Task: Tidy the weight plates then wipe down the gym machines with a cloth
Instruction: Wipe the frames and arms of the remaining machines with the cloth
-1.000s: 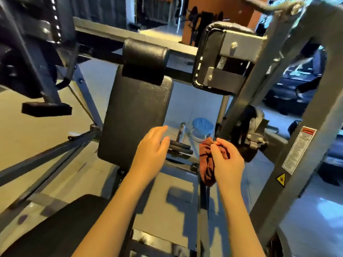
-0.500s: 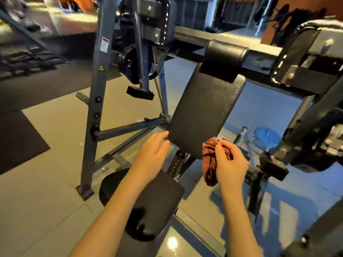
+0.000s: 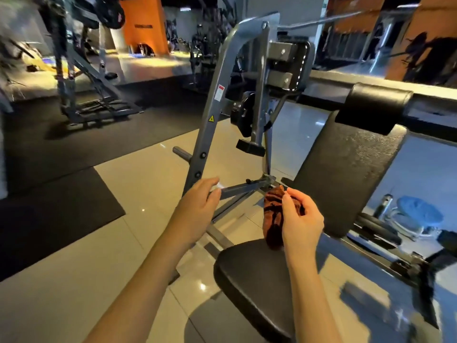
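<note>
Cloth [image 3: 273,216]: rust-brown and bunched. We hold it in our right hand [image 3: 300,219], with the thumb and curled fingers pinching its upper part. The rest hangs free just above the seat [image 3: 252,280]. We judge it is gathered this way to make a pad for wiping.

Left hand [image 3: 197,206]: fingers straight and close together, holding nothing. It reaches toward the crossbar [image 3: 242,188] of the frame [image 3: 210,134], perhaps to steady us or to help fold the cloth. We cannot tell whether it touches the bar.

Seat and back pad [image 3: 346,174]: black and right before us, the nearest surfaces to wipe.

Plate [image 3: 243,115]: what looks like one dark disc, mounted on the machine behind the frame and off the floor. We see no loose plates nearby.

Mat [image 3: 61,214]: black, on the floor at left, well apart from our hands.
</note>
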The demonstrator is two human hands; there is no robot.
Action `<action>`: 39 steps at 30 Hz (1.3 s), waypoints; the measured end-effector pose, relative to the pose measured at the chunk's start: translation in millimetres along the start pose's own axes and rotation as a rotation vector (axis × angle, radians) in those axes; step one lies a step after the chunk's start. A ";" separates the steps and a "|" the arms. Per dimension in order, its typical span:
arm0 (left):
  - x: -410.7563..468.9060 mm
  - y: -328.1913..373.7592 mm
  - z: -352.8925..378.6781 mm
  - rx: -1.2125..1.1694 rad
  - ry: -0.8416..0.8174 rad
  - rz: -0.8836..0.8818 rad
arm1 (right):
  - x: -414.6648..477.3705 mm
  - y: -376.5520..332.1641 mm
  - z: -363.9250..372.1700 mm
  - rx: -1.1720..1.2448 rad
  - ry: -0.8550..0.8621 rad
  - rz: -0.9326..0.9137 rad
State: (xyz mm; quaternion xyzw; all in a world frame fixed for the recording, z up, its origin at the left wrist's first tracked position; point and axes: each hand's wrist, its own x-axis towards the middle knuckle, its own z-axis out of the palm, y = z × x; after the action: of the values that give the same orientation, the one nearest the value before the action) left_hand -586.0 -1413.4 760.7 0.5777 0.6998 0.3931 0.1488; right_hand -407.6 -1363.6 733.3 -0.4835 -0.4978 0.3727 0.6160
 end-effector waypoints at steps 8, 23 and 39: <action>55.3 -57.9 -61.0 -0.068 -0.079 0.074 | -16.2 -21.7 102.2 -0.004 0.022 -0.063; 261.4 -120.4 -53.7 -0.016 -0.182 0.189 | 133.7 17.7 239.1 0.079 0.217 -0.055; 561.0 -132.8 19.9 0.140 -0.137 0.555 | 328.4 71.2 346.3 -0.065 0.291 -0.132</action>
State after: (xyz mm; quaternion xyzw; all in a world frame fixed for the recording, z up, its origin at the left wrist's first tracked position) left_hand -826.4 -889.8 790.0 0.7810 0.5288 0.3296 0.0422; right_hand -668.9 -958.7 760.2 -0.5185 -0.4458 0.2408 0.6888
